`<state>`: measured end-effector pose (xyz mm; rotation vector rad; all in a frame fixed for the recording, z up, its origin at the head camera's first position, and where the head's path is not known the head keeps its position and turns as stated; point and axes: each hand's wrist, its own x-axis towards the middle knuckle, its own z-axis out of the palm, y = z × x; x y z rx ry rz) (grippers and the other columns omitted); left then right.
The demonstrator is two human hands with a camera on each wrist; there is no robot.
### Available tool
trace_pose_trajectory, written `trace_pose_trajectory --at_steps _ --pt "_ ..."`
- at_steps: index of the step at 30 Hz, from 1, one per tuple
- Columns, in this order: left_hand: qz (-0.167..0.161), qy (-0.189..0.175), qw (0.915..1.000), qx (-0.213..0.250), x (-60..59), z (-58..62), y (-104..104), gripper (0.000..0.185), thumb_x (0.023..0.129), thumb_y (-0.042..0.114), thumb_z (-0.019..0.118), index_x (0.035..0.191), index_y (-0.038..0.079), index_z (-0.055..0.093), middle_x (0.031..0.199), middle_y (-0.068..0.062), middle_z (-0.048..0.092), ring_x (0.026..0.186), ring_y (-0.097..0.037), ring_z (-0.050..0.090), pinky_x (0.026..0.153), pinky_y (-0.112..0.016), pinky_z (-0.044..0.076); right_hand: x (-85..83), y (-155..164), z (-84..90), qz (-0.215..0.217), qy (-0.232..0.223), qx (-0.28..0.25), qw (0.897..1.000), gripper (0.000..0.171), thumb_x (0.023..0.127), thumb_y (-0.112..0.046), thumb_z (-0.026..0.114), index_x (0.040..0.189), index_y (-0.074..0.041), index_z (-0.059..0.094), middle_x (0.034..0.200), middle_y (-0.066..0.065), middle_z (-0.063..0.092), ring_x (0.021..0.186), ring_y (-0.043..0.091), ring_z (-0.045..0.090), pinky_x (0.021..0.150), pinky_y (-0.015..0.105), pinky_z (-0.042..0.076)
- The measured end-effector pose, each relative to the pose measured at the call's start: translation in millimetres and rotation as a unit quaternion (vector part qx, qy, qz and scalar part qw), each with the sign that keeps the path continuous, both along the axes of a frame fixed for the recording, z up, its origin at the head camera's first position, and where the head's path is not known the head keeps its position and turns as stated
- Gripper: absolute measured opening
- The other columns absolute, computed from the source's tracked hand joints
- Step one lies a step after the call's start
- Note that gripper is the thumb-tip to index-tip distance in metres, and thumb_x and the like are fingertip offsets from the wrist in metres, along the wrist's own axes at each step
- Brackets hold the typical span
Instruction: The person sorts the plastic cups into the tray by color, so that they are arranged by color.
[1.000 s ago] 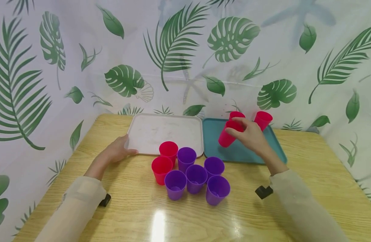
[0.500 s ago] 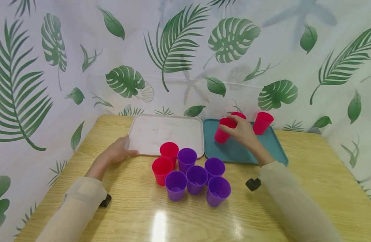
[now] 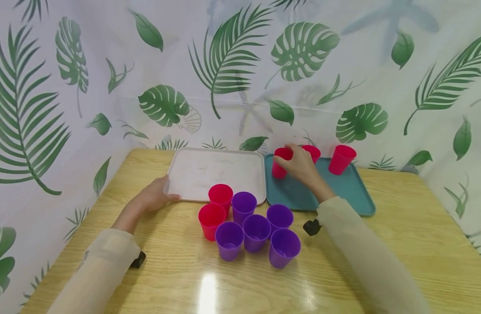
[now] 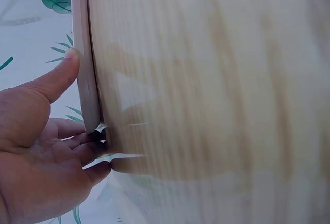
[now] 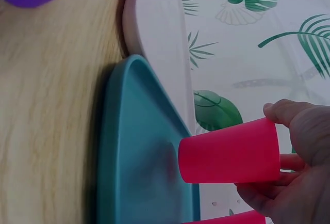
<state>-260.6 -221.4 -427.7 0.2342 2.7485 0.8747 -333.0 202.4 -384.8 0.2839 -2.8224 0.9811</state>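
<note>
Table (image 3: 165, 270), held red cup (image 5: 229, 154) upright, mouth up

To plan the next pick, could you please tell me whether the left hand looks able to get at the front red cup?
Probably yes: only table shows between the left hand and the front red cup, though the hand would likely have to release the white tray first.

No words, labels, brands, numbers or signs can be read in the head view or in either wrist view. On the outer edge of the left sleeve (image 3: 97, 272), near the cuff (image 3: 116, 244), the head view shows a faint grey marking (image 3: 83, 261) — too small and blurred to tell whether it is lettering.
</note>
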Motion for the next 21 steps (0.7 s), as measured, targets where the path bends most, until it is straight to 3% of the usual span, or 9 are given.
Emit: trace_pose_trajectory --at_steps 8,17,21 --pt "0.007 -0.010 0.9999 -0.001 -0.7 1.0 1 0.090 0.101 0.028 0.068 0.154 -0.021 0.013 0.159 -0.042 0.019 0.151 -0.052 0.017 0.125 -0.058 0.015 -11.8 -4 -5.1 -0.007 -0.001 0.020 1.000 0.070 0.097 -0.032 0.069 0.149 0.007 0.045 0.144 0.027 0.055 0.126 0.042 0.056 0.102 0.055 0.053" --pt "0.005 -0.005 1.0000 0.001 0.9 1.3 1 0.089 0.102 0.027 0.068 0.154 -0.020 0.014 0.158 -0.043 0.020 0.150 -0.053 0.018 0.124 -0.058 0.015 -13.1 -5 -7.7 -0.010 -0.014 0.034 0.999 0.070 0.099 -0.032 0.067 0.149 0.010 0.042 0.143 0.031 0.052 0.129 0.045 0.052 0.105 0.057 0.050" --pt "0.004 -0.005 1.0000 0.002 0.6 0.3 2 0.090 0.101 0.027 0.068 0.154 -0.020 0.014 0.158 -0.043 0.020 0.150 -0.053 0.018 0.124 -0.058 0.015 -9.7 -6 -6.6 -0.004 0.003 0.041 0.999 0.072 0.100 -0.033 0.066 0.150 0.012 0.040 0.150 0.032 0.046 0.138 0.047 0.044 0.115 0.058 0.040"
